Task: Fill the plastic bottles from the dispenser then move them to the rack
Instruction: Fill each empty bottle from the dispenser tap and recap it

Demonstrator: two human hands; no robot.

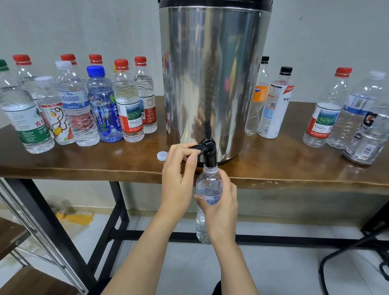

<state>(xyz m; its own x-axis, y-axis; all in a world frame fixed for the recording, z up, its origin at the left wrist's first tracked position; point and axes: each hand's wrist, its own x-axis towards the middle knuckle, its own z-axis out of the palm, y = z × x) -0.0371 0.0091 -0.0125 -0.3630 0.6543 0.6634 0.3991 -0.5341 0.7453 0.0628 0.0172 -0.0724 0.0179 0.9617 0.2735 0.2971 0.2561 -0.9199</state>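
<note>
A tall steel dispenser [209,73] stands on the wooden table [281,169], its black tap [208,152] over the front edge. My right hand [222,204] grips an uncapped clear bottle [206,186] with a blue-lettered label, its mouth right under the tap's spout. My left hand [178,176] pinches the tap's black lever. The bottle's white cap [162,155] lies on the table left of the tap. Several capped bottles [75,104] stand at the left; more bottles [347,113] stand at the right.
A rack with wooden shelves and a metal frame [4,236] stands at the lower left. Black table legs and a crossbar [116,223] run beneath the table. A black stool frame [366,268] sits at the right. Two bottles [272,102] stand just right of the dispenser.
</note>
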